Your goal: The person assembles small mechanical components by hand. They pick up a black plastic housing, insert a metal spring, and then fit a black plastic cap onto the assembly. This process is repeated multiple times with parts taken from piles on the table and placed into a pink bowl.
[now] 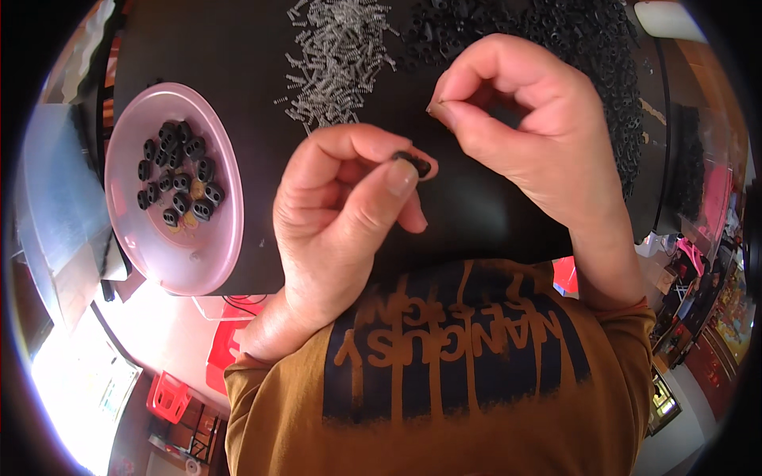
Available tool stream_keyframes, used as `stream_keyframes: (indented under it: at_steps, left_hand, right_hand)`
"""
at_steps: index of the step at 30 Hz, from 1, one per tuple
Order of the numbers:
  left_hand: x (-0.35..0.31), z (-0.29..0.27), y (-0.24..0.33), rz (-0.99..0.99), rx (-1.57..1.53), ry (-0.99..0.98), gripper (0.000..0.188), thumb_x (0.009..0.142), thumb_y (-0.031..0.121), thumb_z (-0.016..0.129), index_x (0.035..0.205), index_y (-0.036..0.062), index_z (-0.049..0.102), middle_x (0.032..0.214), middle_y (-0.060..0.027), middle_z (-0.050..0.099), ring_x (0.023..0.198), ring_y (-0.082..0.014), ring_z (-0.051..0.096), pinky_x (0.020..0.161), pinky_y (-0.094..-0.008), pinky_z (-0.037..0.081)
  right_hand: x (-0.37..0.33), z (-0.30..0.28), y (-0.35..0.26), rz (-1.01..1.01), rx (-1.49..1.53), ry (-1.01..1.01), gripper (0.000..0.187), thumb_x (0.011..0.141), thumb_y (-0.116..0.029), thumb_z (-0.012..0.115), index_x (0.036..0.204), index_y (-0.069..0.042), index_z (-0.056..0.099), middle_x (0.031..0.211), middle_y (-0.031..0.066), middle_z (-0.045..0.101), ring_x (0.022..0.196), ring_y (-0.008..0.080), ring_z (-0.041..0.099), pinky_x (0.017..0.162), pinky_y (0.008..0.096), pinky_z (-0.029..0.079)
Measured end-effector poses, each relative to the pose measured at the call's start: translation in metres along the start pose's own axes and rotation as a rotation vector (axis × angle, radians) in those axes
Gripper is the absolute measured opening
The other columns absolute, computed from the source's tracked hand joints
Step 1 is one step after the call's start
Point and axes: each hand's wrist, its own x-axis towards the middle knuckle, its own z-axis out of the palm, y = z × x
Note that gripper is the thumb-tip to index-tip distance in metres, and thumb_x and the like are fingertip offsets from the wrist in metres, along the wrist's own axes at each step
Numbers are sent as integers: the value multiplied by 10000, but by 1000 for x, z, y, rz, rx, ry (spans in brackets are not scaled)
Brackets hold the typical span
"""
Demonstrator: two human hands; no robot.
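Beside the pink lid (208, 262), a small black toggle (414, 163) is pinched by the left hand (341, 214); a spring (436, 104) is seemingly nipped in the right hand (528, 131). About fifteen finished toggles (178, 176) are held in the lid — large heaps of springs (341, 51) and black parts (556, 40) beyond it remain unassembled.

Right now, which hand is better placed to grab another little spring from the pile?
The right hand, probably. It hovers just beside the pile of small springs, fingertips pinched. The left hand is busy pinching a small black plastic piece.
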Motion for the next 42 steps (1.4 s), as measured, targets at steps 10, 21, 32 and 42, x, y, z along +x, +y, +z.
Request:
stream_keyframes:
  at_steps: [10,21,32,42]
  left_hand:
    - [1,1,-2,-32,-57,17,177,829,65,547,989,-7,525,800,-89,566,590,-113,468,579,-231,406]
    - [1,3,0,-9,-8,83,203,821,57,557,1007,-22,535,777,-48,550,610,-103,468,580,-218,405]
    - [0,5,0,16,84,119,203,813,64,574,988,-33,541,740,-42,551,608,-94,474,581,-198,398]
    - [0,1,-2,40,91,97,195,810,62,575,978,-31,544,736,-41,556,612,-90,473,591,-202,401]
  right_hand:
    - [-21,22,17,-158,418,117,119,773,77,573,851,3,520,816,77,595,752,76,555,675,181,454]
    - [-21,16,-1,-79,326,63,139,766,100,569,857,9,514,815,87,596,745,76,555,659,175,455]
    - [-22,11,-2,-168,105,38,156,742,130,562,854,25,532,826,95,586,769,115,575,702,213,479]
    - [-21,12,-2,-164,88,51,156,732,127,574,841,20,544,812,85,586,767,114,573,691,211,473]
